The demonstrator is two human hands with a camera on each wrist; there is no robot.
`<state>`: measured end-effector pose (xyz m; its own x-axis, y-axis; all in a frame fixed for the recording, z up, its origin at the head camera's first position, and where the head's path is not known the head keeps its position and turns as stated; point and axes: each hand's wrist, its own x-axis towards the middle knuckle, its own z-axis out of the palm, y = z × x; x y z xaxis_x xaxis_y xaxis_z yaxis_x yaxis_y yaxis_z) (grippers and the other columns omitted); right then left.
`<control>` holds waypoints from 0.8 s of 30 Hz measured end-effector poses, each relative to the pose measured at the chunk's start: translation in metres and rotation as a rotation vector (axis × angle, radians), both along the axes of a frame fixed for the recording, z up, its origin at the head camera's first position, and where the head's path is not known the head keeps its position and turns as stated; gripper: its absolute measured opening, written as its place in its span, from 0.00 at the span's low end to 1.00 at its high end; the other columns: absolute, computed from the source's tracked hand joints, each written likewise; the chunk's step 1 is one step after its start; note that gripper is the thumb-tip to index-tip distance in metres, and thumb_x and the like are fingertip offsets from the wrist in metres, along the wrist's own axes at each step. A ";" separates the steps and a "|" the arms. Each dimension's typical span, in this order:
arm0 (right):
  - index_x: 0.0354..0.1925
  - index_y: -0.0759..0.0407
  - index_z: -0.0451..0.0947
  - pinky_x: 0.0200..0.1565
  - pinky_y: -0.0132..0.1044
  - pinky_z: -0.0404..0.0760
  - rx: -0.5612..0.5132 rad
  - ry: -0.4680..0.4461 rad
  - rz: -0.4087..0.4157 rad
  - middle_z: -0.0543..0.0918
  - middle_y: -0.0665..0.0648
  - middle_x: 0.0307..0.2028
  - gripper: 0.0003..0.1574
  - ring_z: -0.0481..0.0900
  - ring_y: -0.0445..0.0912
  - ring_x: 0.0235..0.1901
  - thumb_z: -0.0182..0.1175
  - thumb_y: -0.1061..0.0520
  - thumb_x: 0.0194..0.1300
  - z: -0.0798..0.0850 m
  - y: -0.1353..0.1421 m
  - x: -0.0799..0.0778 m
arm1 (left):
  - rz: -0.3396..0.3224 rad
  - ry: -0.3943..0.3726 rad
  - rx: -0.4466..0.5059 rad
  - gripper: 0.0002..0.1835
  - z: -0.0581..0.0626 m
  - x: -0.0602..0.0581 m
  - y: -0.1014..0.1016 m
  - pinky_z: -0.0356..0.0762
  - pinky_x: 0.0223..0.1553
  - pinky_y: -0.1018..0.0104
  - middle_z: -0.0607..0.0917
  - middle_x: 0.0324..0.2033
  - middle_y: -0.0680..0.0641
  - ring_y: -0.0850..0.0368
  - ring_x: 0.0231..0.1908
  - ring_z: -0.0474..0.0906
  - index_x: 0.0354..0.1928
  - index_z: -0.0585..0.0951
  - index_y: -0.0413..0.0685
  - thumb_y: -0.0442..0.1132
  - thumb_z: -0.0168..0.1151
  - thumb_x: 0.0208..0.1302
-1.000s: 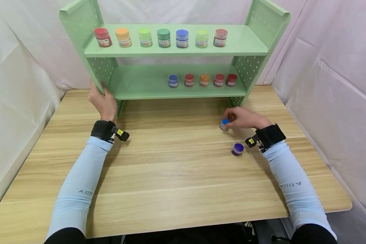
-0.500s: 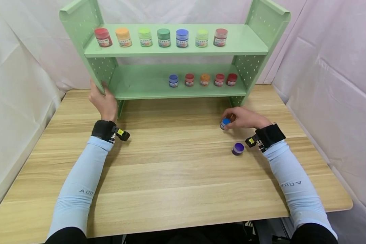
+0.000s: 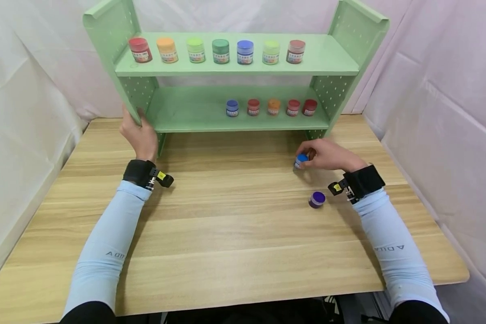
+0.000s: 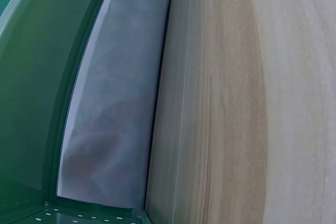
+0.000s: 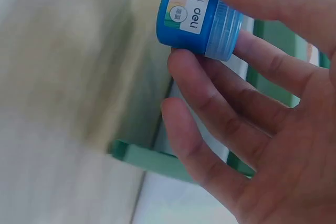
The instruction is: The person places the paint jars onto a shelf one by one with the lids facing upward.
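Observation:
My right hand [image 3: 326, 154] pinches a small blue paint jar [image 5: 189, 17] between thumb and fingers, just over the table in front of the shelf's right end. Its label reads "deli" in the right wrist view. Nearer to me, a purple paint jar [image 3: 317, 200] stands on the wood below the right wrist. My left hand [image 3: 139, 137] holds the left side panel of the green two-tier shelf [image 3: 239, 124], some of its fingers hidden behind the panel. The left wrist view shows only the shelf's underside [image 4: 47, 77] and table, with no hand.
The upper tier carries a row of several paint jars [image 3: 220, 51], from red at left to brownish red at right. Smaller jars [image 3: 273, 107] line the right half of the lower tier. A wooden table [image 3: 227, 234] lies below, with white cloth [image 3: 441, 112] around it.
My right hand has lifted the blue paint jar slightly up from the table. The left hand stays at the shelf's side, and the purple jar stays in place.

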<state>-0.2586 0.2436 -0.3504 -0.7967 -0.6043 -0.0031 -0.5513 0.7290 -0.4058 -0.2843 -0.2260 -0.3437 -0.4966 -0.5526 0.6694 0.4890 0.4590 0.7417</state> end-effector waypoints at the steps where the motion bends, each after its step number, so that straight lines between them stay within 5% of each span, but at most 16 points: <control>1: 0.42 0.52 0.81 0.33 0.36 0.77 0.000 0.020 0.011 0.81 0.46 0.31 0.17 0.77 0.41 0.31 0.69 0.49 0.54 0.004 -0.001 0.001 | -0.001 -0.002 0.000 0.20 -0.001 -0.001 0.000 0.68 0.54 0.71 0.81 0.51 0.48 0.63 0.52 0.75 0.58 0.77 0.45 0.25 0.50 0.68; 9: 0.45 0.53 0.80 0.34 0.34 0.76 -0.005 0.125 0.093 0.80 0.46 0.32 0.17 0.76 0.40 0.30 0.67 0.53 0.56 0.043 -0.030 0.003 | -0.010 0.012 0.005 0.19 0.004 0.005 0.006 0.69 0.54 0.71 0.81 0.51 0.46 0.61 0.52 0.75 0.58 0.77 0.42 0.23 0.50 0.67; 17: 0.51 0.57 0.75 0.33 0.31 0.77 -0.116 0.184 0.145 0.80 0.45 0.37 0.26 0.79 0.37 0.30 0.68 0.49 0.56 0.073 -0.092 -0.010 | -0.007 0.028 -0.004 0.19 0.003 0.005 0.004 0.69 0.54 0.70 0.81 0.51 0.46 0.61 0.52 0.75 0.58 0.77 0.42 0.24 0.50 0.67; 24: 0.47 0.50 0.78 0.30 0.31 0.73 -0.084 0.282 0.163 0.81 0.43 0.38 0.21 0.76 0.37 0.29 0.65 0.44 0.57 0.087 -0.148 -0.027 | -0.010 0.037 -0.020 0.19 -0.006 -0.007 -0.003 0.69 0.53 0.70 0.81 0.52 0.48 0.63 0.52 0.75 0.59 0.76 0.45 0.26 0.50 0.68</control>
